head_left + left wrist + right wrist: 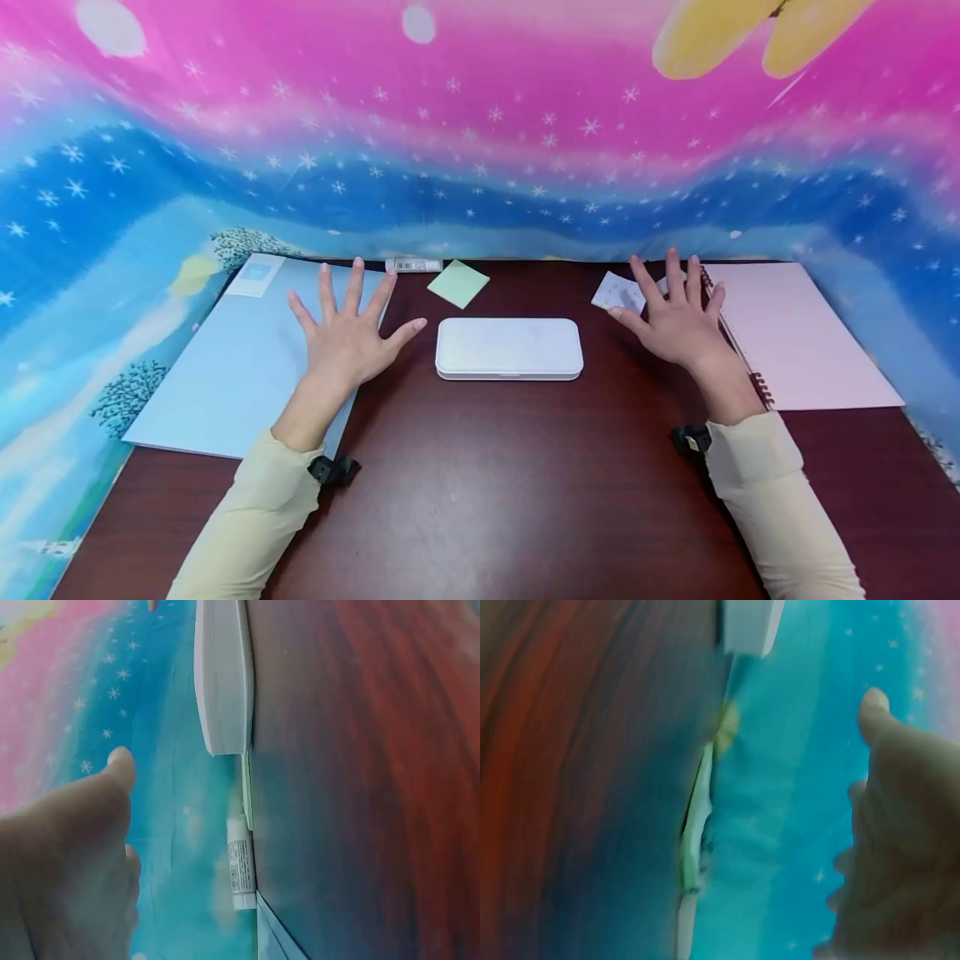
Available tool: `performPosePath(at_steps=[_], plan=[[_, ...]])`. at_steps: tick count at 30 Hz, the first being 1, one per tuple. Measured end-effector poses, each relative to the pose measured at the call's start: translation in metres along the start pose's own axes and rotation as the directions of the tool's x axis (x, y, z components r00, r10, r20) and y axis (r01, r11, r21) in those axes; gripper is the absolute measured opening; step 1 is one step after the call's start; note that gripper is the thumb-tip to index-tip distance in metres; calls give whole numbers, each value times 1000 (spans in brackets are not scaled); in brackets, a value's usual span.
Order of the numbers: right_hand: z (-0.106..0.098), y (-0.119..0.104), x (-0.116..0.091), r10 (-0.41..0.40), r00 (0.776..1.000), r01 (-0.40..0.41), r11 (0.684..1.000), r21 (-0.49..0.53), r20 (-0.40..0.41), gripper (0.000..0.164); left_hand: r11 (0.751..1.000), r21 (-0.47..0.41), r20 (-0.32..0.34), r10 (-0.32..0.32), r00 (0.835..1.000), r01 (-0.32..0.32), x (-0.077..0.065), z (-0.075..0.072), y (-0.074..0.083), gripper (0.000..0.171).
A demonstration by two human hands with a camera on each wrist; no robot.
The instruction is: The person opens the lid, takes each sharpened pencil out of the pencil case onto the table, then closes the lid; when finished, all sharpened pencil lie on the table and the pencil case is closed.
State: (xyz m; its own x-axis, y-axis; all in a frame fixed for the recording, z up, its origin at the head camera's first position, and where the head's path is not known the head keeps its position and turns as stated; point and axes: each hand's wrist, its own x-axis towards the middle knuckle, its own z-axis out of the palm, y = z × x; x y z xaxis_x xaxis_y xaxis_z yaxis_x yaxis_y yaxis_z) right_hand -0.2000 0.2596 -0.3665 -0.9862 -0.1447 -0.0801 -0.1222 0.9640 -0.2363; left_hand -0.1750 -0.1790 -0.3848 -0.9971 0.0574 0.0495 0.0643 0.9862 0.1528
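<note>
Two hands, the left hand (348, 342) and right hand (681, 323), spread wide, flanked one closed case (510, 346), contents hidden, amid one tube (415, 265), one green note (459, 284) and one notebook (810, 337).

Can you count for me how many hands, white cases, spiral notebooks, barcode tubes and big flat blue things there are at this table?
Hands: 2 (left hand, right hand)
White case: 1
Spiral notebook: 1
Barcode tube: 1
Big flat blue thing: 1
Total: 6
</note>
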Motion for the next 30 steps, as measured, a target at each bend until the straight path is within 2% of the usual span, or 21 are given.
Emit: performPosePath(at_steps=[2, 5, 10, 13, 16, 18, 21, 25, 27, 30], plan=[[2, -7, -1, -44, 999, 44, 999, 20, 10, 87, 1000, -9, 19, 19, 1000, -19, -2, 2, 4, 93], [7, -22, -1, -155, 987, 153, 987, 50, 39, 86, 997, -47, 55, 61, 997, -58, -5, 5, 11, 95], [17, -46, 0, -336, 933, 329, 941, 73, 131, 96, 993, -62, 75, 101, 992, -96, -9, 6, 27, 99], [21, -59, 2, -408, 896, 399, 913, 86, 177, 102, 991, -41, 102, 128, 987, -124, -9, 7, 35, 103], [26, -69, 3, -452, 866, 447, 891, 73, 213, 97, 984, -43, 159, 177, 971, -173, -9, 8, 41, 109], [28, -73, 3, -461, 861, 463, 885, 45, 217, 90, 979, -57, 186, 204, 961, -197, -9, 10, 43, 112], [30, -77, 3, -457, 864, 466, 885, 9, 211, 84, 965, -138, 223, 251, 942, -224, -8, 12, 44, 115], [33, -83, 3, -477, 857, 491, 870, -30, 196, 80, 938, -246, 262, 308, 914, -245, -7, 14, 42, 112], [33, -86, 3, -491, 852, 506, 861, -48, 182, 79, 929, -271, 261, 324, 909, -253, -5, 15, 41, 108], [32, -89, 3, -491, 856, 506, 860, -70, 165, 78, 919, -302, 243, 331, 912, -253, -2, 16, 38, 107]])
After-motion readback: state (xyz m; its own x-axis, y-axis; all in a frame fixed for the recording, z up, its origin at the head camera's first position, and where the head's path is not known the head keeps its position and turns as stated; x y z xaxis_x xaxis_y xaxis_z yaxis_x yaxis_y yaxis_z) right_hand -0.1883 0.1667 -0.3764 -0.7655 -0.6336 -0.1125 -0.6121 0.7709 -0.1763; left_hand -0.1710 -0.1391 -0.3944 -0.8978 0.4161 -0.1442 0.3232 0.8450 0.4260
